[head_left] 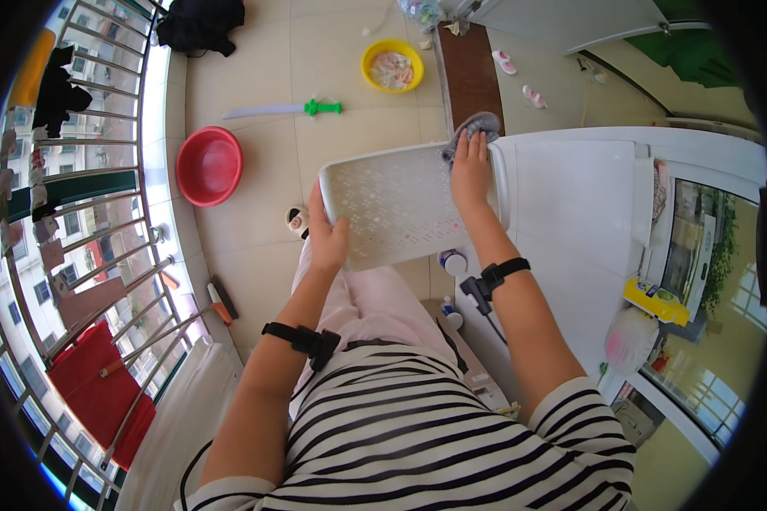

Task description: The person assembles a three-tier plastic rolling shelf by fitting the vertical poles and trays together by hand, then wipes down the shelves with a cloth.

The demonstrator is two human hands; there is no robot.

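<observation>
A shallow white rectangular plastic tray (pixel 392 204), its surface dotted with pale and pinkish specks, is held in front of me above the floor. My left hand (pixel 328 234) is closed round its left edge, with the thumb over the near side. At the tray's far right corner, my right hand (pixel 470 177) presses a grey cloth (pixel 477 124) against the rim. The fingers lie over the cloth and hide part of it. Each forearm wears a black strap with a small device.
A red basin (pixel 210 166), a green-handled toy sword (pixel 311 108) and a yellow basin (pixel 392 66) with wet-looking contents sit on the tiles. A white countertop (pixel 571 196) runs along the right, with bottles (pixel 452 261) below its edge. Window bars (pixel 111 111) line the left.
</observation>
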